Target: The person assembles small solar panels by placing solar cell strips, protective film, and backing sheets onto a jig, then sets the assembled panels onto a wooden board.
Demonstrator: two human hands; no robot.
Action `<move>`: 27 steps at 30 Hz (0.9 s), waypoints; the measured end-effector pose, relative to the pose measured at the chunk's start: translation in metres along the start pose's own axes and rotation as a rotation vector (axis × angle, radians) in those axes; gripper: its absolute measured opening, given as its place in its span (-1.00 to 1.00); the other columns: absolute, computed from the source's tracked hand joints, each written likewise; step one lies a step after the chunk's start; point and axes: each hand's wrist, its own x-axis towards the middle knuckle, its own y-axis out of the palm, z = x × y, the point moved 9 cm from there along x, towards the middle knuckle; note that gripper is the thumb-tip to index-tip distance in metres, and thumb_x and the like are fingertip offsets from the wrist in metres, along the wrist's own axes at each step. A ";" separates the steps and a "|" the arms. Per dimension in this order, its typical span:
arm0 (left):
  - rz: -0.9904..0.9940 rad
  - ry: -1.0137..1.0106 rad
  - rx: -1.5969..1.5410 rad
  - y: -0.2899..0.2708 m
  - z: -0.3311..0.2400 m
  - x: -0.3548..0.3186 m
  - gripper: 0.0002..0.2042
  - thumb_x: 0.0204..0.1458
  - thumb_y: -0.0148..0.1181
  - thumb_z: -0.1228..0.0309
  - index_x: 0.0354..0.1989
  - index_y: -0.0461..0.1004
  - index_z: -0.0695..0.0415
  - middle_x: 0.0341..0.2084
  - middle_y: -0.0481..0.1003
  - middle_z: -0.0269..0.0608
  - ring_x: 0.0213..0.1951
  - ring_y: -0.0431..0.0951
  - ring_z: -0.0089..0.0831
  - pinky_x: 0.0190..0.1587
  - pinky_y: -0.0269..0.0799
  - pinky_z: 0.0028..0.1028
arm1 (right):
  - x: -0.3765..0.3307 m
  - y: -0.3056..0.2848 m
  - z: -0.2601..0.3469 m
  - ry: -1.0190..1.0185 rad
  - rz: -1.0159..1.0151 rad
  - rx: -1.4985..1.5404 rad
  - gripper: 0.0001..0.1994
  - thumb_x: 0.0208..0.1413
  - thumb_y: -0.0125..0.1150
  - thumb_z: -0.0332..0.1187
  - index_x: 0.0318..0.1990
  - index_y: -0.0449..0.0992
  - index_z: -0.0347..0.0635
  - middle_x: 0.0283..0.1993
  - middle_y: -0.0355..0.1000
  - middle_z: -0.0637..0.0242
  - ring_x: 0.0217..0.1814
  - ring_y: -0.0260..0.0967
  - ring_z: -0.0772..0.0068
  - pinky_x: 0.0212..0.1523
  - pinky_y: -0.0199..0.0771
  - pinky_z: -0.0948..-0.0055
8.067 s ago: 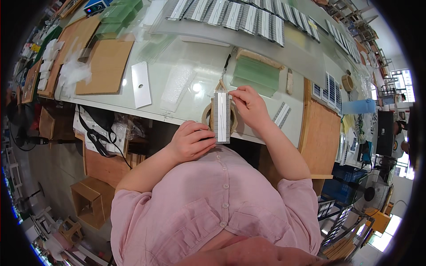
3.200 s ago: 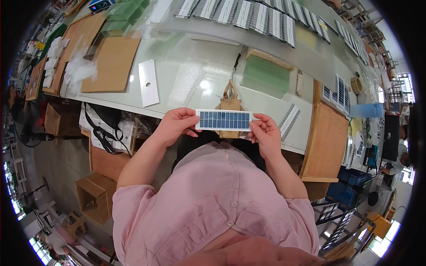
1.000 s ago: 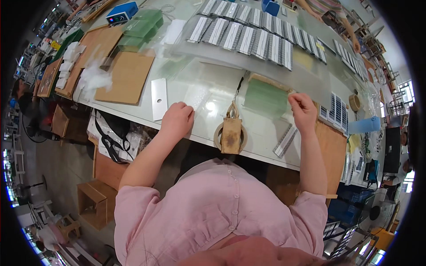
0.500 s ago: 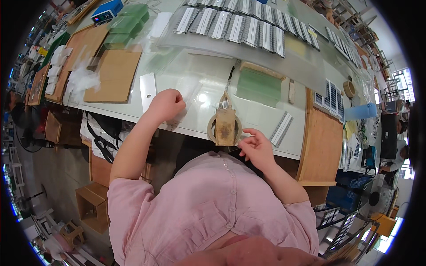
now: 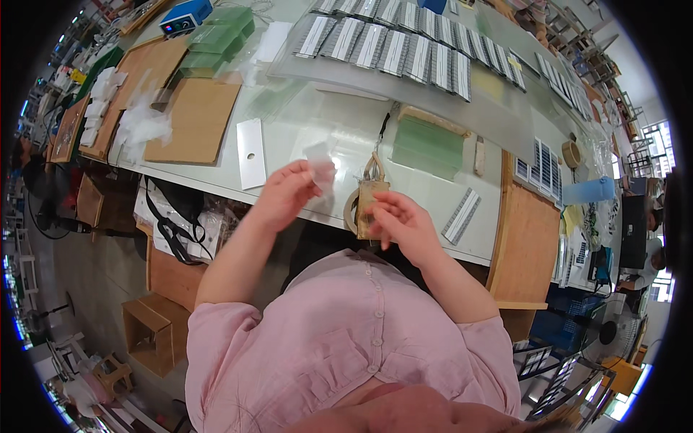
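Thin translucent sheet in left hand; right hand over wooden block

Head view: A translucent sheet (image 5: pixel 320 160) is held by its near edge between thumb and fingers of the left hand (image 5: pixel 289 189), raised above the tabletop (image 5: pixel 437 193). Its outline is blurred; whether it is a single or folded layer cannot be told. Judged very light, soft and limp, probably somewhat slippery and easily creased; best taken at a corner or edge by a light pinch. The right hand (image 5: pixel 397 220) is loosely open, fingers half bent, nothing seen in it. It is placed over the wooden block (image 5: pixel 366 190); whether contact is made cannot be told.

Surface: pale and glossy, with lamp glare. A white plate with a hole (image 5: pixel 250 137) is noted left of the sheet, cardboard (image 5: pixel 193 119) farther left, and green glass plates (image 5: pixel 427 144) beyond the block. A striped strip (image 5: pixel 460 215) lies right of the right hand; more strips (image 5: pixel 393 52) are laid in rows on a frosted panel (image 5: pixel 484 112).

Room: a cluttered workshop; a fan (image 5: pixel 621 328) is seen at right, an open cardboard box (image 5: pixel 148 328) on the floor at left.
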 end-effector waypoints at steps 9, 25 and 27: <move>0.070 0.281 0.269 0.036 0.023 -0.018 -0.90 0.18 -0.07 0.45 -0.20 0.34 0.16 0.13 0.32 -0.02 0.10 0.34 -0.36 0.17 0.17 -0.37 | 0.029 0.026 -0.017 0.151 0.069 0.249 -0.64 0.12 0.14 -0.50 0.07 0.27 -0.33 -0.31 0.44 0.29 -0.47 0.44 0.54 -0.59 0.37 0.68; 0.061 0.512 0.425 0.065 0.002 -0.032 -0.92 0.14 -0.04 0.51 -0.22 0.32 0.16 0.07 0.33 -0.03 0.07 0.32 -0.35 0.15 0.13 -0.39 | 0.019 0.028 0.000 0.040 0.181 0.263 -0.64 0.11 0.19 -0.48 0.06 0.31 -0.25 -0.33 0.43 0.34 -0.40 0.39 0.63 -0.51 0.35 0.67; 0.002 0.245 0.141 0.046 0.017 -0.018 -0.90 0.14 -0.04 0.49 -0.19 0.33 0.18 0.02 0.37 -0.05 0.02 0.36 -0.37 0.11 0.18 -0.39 | 0.009 0.021 -0.001 0.022 0.136 0.216 -0.66 0.09 0.20 -0.51 0.03 0.32 -0.25 -0.34 0.43 0.34 -0.43 0.37 0.64 -0.54 0.34 0.68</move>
